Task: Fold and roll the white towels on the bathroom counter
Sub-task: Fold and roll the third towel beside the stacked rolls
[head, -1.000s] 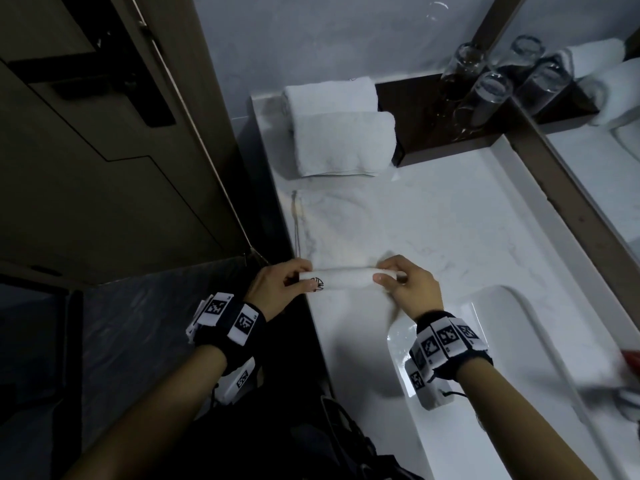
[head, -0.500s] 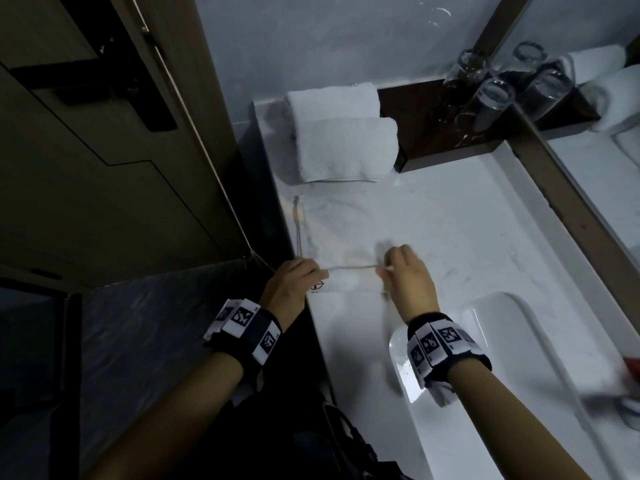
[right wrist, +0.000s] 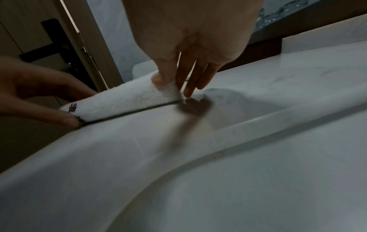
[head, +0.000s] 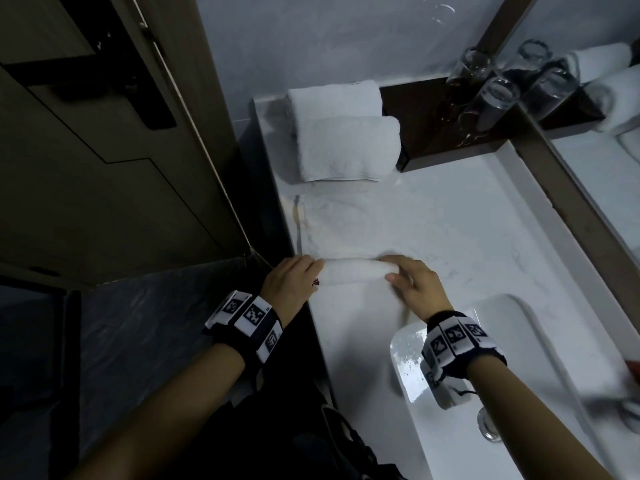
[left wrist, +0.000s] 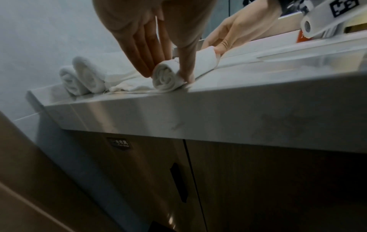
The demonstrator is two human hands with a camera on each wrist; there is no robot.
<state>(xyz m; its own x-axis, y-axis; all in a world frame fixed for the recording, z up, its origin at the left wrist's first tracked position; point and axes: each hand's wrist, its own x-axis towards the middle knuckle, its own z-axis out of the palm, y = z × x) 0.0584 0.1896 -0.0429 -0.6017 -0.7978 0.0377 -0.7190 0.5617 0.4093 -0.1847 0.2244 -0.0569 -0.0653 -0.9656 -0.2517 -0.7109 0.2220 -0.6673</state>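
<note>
A small dark embroidered mark (right wrist: 73, 108) sits on the left end of the towel being rolled (head: 353, 270); it is too blurred to read. A dark plate (left wrist: 120, 143) on the cabinet front below the counter carries pale characters, also unreadable. Both wristbands show black-and-white square code tags (head: 254, 315).

Three white towels are on the counter (head: 450, 216): the one half-rolled between the hands and two finished rolls (head: 343, 133) lying side by side, touching, well beyond the fingertips against the back wall. Further towel shapes at the far right appear to be mirror reflections. Several clear drinking glasses (head: 491, 95) stand on a dark tray beyond the right hand; with the mirror behind them, their number cannot be told.

The left hand (head: 294, 282) holds the left end of the roll, thumb on the near side and fingers on the far side, pinching it against the counter. The right hand (head: 415, 285) holds the right end the same way, its thumb pressed into the cloth and its fingers coming down behind. The hands are apart, one at each end, with the rolled part spanning between them. The unrolled remainder of the towel (head: 332, 226) lies flat just beyond the fingers, reaching towards the two finished rolls. The sink basin (head: 519, 427) lies on the near side of the right wrist.
</note>
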